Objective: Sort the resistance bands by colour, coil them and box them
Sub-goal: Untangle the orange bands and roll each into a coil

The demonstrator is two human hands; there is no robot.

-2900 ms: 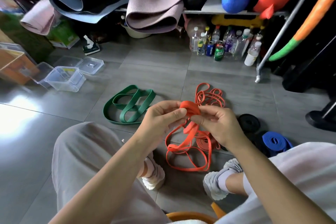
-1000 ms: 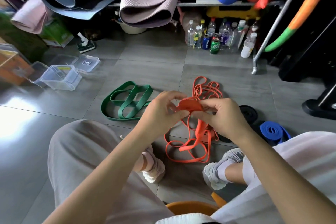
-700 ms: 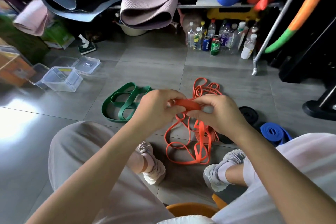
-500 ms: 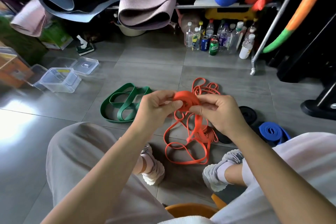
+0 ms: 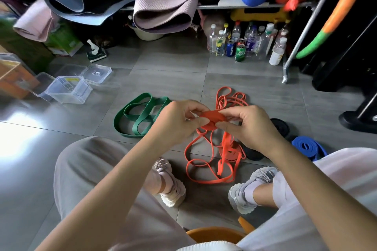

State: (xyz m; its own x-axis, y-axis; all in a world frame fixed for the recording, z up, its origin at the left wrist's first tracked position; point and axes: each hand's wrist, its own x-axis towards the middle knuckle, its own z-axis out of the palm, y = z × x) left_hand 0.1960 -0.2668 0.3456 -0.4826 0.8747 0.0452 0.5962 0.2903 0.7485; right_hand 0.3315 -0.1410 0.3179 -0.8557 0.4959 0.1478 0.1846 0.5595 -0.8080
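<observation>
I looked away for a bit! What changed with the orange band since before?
The left hand and right hand kept rolling the orange coil, which looks slightly bigger; its loose loops shifted. Nothing was let go. The green bands, blue coil and clear box stayed put.

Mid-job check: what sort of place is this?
Likely a storage corner for exercise gear: rolled mats piled on a rack, resistance bands spread on the tiled floor, drink bottles lined underneath.

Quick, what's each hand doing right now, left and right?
Left hand: pinching the flat orange rubber resistance-band coil.
Right hand: pinching the same coil from the other side.
</observation>
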